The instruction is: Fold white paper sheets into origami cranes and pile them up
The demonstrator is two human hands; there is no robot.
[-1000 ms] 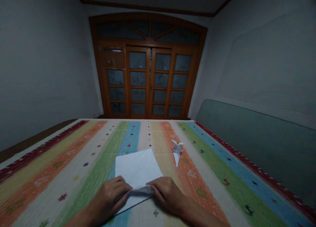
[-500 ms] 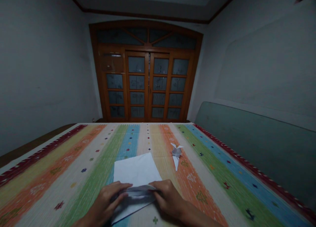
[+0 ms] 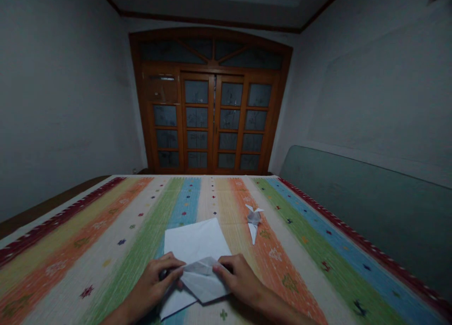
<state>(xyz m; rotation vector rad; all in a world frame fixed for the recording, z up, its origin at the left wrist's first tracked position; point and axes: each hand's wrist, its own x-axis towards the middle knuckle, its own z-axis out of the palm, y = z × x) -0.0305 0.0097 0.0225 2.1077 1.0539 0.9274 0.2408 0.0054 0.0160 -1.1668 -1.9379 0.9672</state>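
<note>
A white sheet of paper (image 3: 194,242) lies on the striped cloth in front of me. Its near part is folded into a grey flap (image 3: 204,278) that points toward me. My left hand (image 3: 155,285) pinches the flap's left end, fingers closed on the paper. On the flap's right end my right hand (image 3: 240,280) presses with closed fingers. A small folded paper bird (image 3: 254,219) rests on the orange stripe, farther away and to the right of both hands.
The many-coloured striped cloth (image 3: 106,240) covers the whole surface. A green padded panel (image 3: 353,198) runs along the right side under a grey wall. A wooden double door with glass panes (image 3: 212,122) stands at the far end.
The folded strip between my hands has opened into a wider flap coming toward me. Both hands stayed at its ends.
</note>
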